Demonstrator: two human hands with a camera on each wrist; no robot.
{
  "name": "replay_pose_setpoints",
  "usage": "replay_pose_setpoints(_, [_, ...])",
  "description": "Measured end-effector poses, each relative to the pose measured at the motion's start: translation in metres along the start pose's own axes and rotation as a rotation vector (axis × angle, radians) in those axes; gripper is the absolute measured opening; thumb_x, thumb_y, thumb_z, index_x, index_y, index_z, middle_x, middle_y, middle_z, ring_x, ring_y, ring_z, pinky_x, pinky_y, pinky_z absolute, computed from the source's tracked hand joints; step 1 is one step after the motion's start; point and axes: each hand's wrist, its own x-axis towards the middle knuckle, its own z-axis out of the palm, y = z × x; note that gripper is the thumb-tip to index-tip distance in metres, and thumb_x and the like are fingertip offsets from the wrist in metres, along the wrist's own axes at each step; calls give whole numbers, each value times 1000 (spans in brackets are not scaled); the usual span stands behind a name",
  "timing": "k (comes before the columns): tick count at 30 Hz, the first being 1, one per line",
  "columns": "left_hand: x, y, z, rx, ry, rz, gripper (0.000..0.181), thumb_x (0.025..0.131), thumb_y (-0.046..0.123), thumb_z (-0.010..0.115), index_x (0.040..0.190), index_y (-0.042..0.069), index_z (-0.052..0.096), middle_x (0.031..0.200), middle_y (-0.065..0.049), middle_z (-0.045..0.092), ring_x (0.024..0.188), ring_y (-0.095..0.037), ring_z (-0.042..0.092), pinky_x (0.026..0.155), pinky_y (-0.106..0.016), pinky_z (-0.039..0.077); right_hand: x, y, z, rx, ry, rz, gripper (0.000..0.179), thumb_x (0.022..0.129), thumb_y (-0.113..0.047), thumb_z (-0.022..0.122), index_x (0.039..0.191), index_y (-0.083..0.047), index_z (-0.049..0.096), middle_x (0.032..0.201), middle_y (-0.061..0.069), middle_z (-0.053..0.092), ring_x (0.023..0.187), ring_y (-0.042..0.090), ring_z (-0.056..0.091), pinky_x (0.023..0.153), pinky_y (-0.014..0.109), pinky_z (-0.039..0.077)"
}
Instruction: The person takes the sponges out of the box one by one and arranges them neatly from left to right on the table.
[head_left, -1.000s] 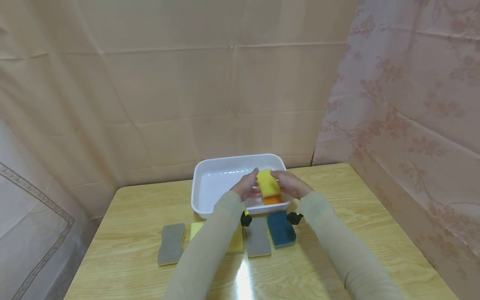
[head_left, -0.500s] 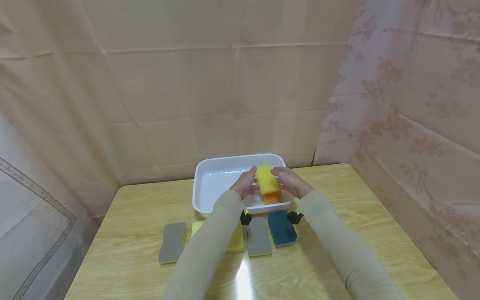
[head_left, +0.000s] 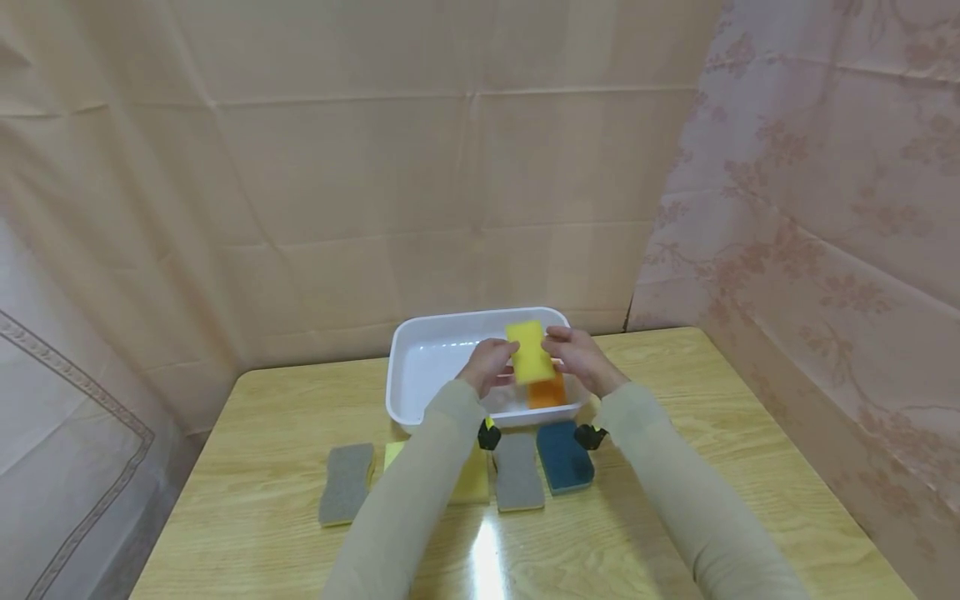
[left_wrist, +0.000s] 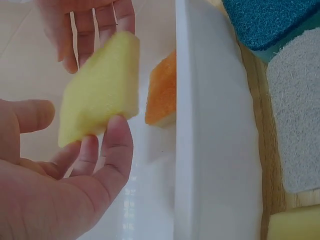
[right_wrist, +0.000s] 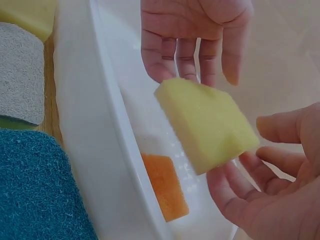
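Over the white tray [head_left: 442, 371], a plain yellow sponge [head_left: 530, 350] is held up between two bare hands. My left hand [head_left: 487, 365] bends its fingertips against the near-left edge; in the left wrist view its thumb stands apart from the sponge [left_wrist: 102, 87]. From the opposite edge my right hand [head_left: 583, 360] holds it too, its curled fingers [right_wrist: 227, 185] touching the underside in the right wrist view. Below, an orange sponge [head_left: 547, 393] lies in the tray's right part, partly covered by the yellow one.
In front of the tray on the wooden table [head_left: 262, 433] lie a grey scouring sponge [head_left: 347, 483], yellow sponge [head_left: 471, 479] partly hidden by my left sleeve, another grey one [head_left: 517, 473] and a dark blue one [head_left: 565, 457]. A beige curtain [head_left: 375, 183] hangs behind.
The yellow sponge has risen and shifted slightly away and left, held between both hands. More of the orange sponge shows below it. Both arms stay nearly in place.
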Motion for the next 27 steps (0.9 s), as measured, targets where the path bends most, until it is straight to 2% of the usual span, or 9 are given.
replay_pose_setpoints(5, [-2, 0, 0, -8, 17, 18, 52, 102, 26, 63, 143, -2, 47, 133, -17, 56, 102, -30, 64, 80, -31, 59, 1, 2, 1, 8, 45, -38, 58, 102, -6, 57, 155, 3, 34, 153, 24, 41, 135, 39, 46, 109, 49, 44])
replay_pose_setpoints(10, [-3, 1, 0, -14, 18, 30, 52, 100, 25, 64, 142, -1, 47, 134, -17, 56, 101, -30, 64, 78, -30, 59, 1, 2, 3, 6, 63, -58, 57, 101, -4, 58, 153, 2, 37, 153, 23, 42, 134, 37, 48, 107, 49, 45])
replay_pose_setpoints(17, [-6, 3, 0, -10, 48, 48, 50, 96, 24, 71, 137, 3, 50, 122, -15, 61, 92, -26, 67, 76, -29, 59, -6, -1, 3, 10, 71, -79, 57, 100, -3, 59, 153, 0, 39, 154, 22, 41, 133, 37, 49, 106, 49, 46])
replay_pose_setpoints(27, [-11, 5, 3, -32, 17, 96, 49, 93, 25, 76, 132, 9, 51, 116, -13, 63, 90, -25, 67, 82, -33, 59, -16, 0, -3, 46, 95, -118, 57, 100, -5, 59, 153, -3, 41, 150, 21, 45, 130, 35, 49, 106, 48, 47])
